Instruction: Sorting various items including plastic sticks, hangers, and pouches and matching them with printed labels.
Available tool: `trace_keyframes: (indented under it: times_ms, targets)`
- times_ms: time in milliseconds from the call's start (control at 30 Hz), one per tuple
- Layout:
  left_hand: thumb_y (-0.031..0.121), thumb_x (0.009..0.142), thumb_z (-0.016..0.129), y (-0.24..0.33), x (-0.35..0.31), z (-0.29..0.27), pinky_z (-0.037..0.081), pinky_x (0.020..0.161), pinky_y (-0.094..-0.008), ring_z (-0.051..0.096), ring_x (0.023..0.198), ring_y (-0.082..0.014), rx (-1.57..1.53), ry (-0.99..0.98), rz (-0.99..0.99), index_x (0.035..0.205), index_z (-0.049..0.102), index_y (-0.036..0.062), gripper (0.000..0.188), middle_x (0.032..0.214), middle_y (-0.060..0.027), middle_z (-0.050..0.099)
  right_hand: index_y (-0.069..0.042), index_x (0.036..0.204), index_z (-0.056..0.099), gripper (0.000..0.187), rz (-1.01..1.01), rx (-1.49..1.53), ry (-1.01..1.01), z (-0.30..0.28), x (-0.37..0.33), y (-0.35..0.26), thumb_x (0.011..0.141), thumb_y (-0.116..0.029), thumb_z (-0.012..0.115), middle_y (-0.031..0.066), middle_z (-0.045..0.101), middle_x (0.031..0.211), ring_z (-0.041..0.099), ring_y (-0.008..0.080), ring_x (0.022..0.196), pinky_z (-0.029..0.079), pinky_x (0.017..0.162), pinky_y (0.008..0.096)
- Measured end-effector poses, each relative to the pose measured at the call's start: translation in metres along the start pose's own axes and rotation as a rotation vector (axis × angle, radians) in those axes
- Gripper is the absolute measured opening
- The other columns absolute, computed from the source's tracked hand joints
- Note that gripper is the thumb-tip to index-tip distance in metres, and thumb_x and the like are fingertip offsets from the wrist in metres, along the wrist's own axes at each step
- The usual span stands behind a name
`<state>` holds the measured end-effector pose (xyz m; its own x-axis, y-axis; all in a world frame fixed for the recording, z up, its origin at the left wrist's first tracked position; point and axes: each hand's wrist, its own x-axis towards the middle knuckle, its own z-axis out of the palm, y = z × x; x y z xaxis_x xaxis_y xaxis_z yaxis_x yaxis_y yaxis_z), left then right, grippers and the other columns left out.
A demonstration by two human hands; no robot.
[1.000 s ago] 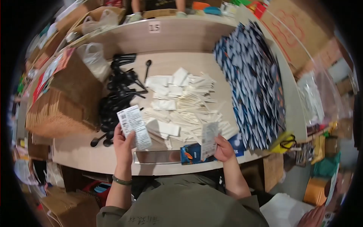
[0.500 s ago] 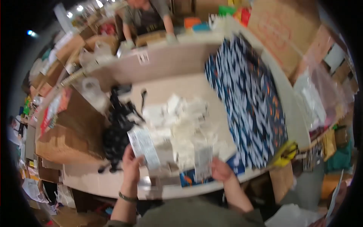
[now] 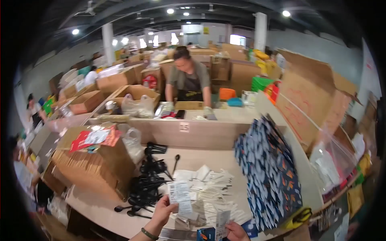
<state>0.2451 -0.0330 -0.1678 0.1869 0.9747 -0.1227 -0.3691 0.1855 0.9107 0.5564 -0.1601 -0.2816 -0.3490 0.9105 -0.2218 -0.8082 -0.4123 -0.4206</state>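
Note:
My left hand [image 3: 164, 212] is closed on a white printed label [image 3: 180, 198], pinched by its lower left edge and held upright. In my right hand [image 3: 237, 232], at the bottom edge of the view, is a second white printed slip [image 3: 222, 225], also held upright. Behind both lies a spread pile of small white paper packets [image 3: 211, 184] on the table. Black plastic spoons [image 3: 150, 180] lie heaped to the left of it. On the right stand rows of dark blue patterned pouches [image 3: 267, 172]. A blue pouch [image 3: 206, 234] sits beside my right hand.
A bundle of flat brown cardboard [image 3: 90, 168] stands at the left, red and white packaging on top. A low partition [image 3: 209, 134] closes the table's far side; a person [image 3: 188, 78] works beyond it. Yellow-and-black handles [image 3: 299, 217] lie at the right front. A large carton [image 3: 303, 100] rises far right.
The view has tilted up, so the table and my hands sit lower in it and the room beyond shows. Both hands still hold their printed slips.

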Motion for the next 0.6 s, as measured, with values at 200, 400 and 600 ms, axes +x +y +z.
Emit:
trace_keyframes:
  times_ms: [200,400,600]
  targets:
    - [-0.005,0.079,0.053,0.007,-0.013,-0.040,0.048,0.085,-0.0283,0.060,0.097,-0.0152,0.092,0.083,-0.002,0.124,0.050,0.0016,0.045,0.112,-0.0090,0.060,-0.005,0.123,0.054,0.027,0.061,0.100,-0.211,-0.043,0.049,0.027,0.097,-0.009,0.053,0.0080,0.065,0.114,0.064,0.0223,0.104,0.053,0.090,0.0389]
    - [-0.009,0.081,0.060,-0.013,-0.009,-0.044,0.049,0.092,-0.0407,0.056,0.114,-0.0393,0.692,-0.074,0.347,0.113,0.065,-0.0006,0.034,0.129,-0.0266,0.053,-0.004,0.130,0.051,0.036,-0.006,0.117,-0.177,-0.063,0.045,0.029,0.096,-0.012,0.057,0.0087,0.062,0.122,0.062,0.0160,0.108,0.049,0.092,0.0311]
    - [-0.007,0.084,0.062,-0.006,-0.024,-0.030,0.049,0.093,-0.0370,0.056,0.113,-0.0352,0.493,-0.058,0.217,0.114,0.064,-0.0033,0.030,0.129,-0.0244,0.053,-0.002,0.126,0.053,0.034,-0.013,0.086,-0.204,-0.043,0.046,0.028,0.094,-0.012,0.059,0.0085,0.065,0.115,0.064,0.0170,0.103,0.051,0.088,0.0335]
